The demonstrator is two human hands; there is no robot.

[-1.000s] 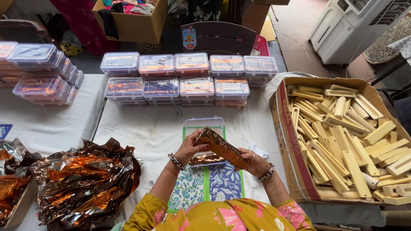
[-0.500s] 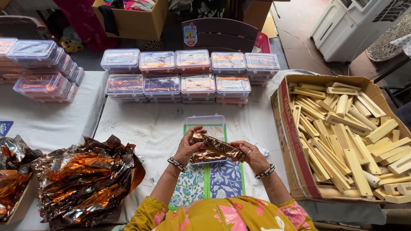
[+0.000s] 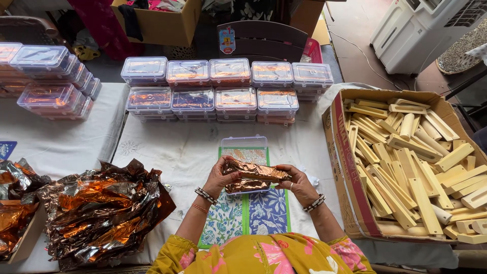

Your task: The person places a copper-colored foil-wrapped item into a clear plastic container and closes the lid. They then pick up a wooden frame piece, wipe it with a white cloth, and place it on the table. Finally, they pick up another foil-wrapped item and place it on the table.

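**White-clothed table, foil wrap held level between both hands**

White cloth covers the table (image 3: 167, 152). Both hands close on one foil-wrapped block (image 3: 256, 171), held level: the left hand (image 3: 219, 177) pinches its left end, the right hand (image 3: 298, 183) grips its right end. By the look of it, wrapping is nearly finished; tucking the ends flat would need firm finger pressure. Just beneath sits an open clear plastic box (image 3: 247, 147) with another wrapped piece (image 3: 247, 185). Loose copper foil sheets (image 3: 104, 208) lie left, a carton of wooden blocks (image 3: 406, 157) right, stacked filled boxes (image 3: 228, 89) beyond.
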